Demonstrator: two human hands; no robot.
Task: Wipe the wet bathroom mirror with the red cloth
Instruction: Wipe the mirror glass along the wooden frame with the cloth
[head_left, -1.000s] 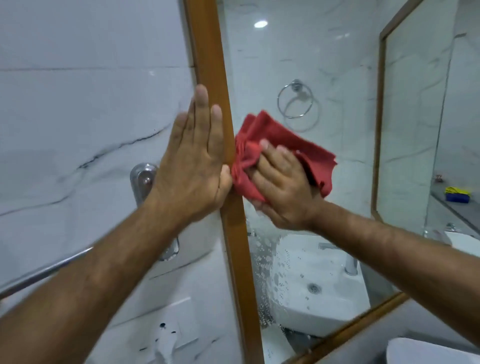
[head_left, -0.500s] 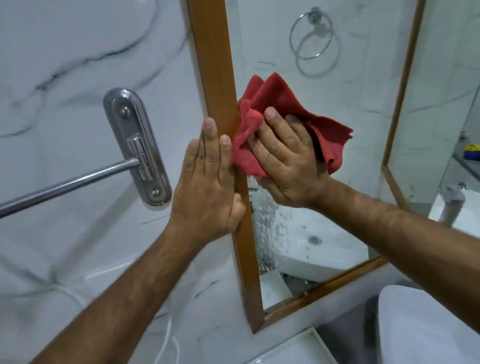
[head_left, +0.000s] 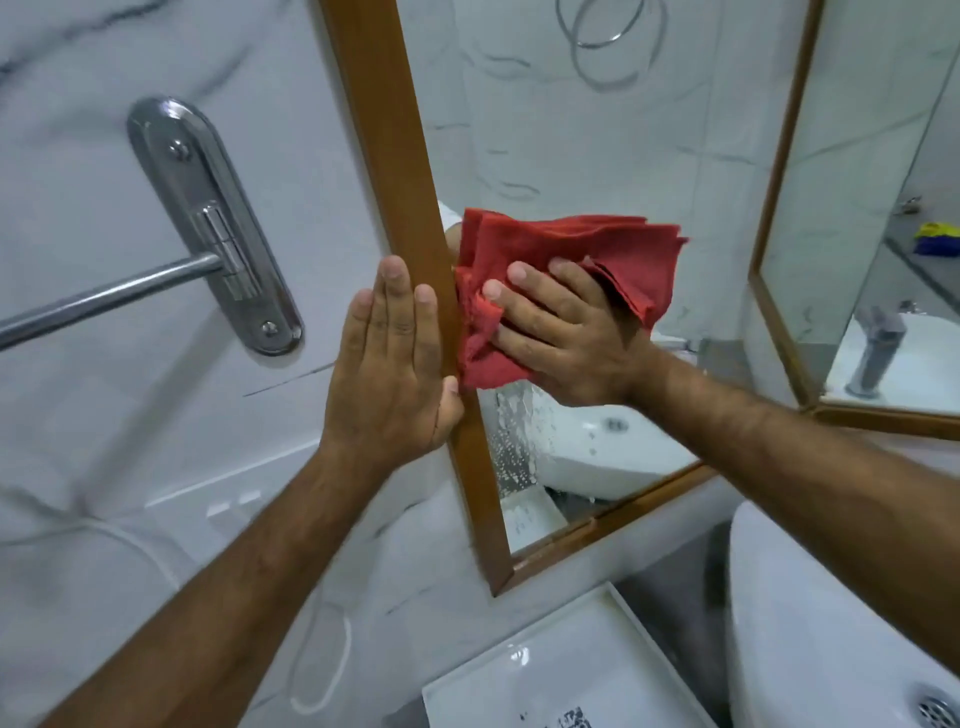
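The wood-framed mirror (head_left: 582, 156) hangs on the marble wall, with its left frame strip (head_left: 395, 171) running down the middle of the view. My right hand (head_left: 561, 338) presses the crumpled red cloth (head_left: 550, 254) flat against the glass, close to the frame's left edge. Water drops and streaks (head_left: 514, 436) cover the glass just below the cloth. My left hand (head_left: 395, 364) lies flat with fingers together on the wall and the frame strip, holding nothing.
A chrome towel rail with its oval mount (head_left: 213, 223) sticks out of the wall on the left. A white basin (head_left: 810, 649) sits at the lower right, a white tray (head_left: 545, 670) beside it. A second mirror (head_left: 878, 208) meets this one at the right.
My right hand has slid the red cloth down the glass along the frame. My left hand has followed lower on the frame. The view has tilted down, showing the basin and tray.
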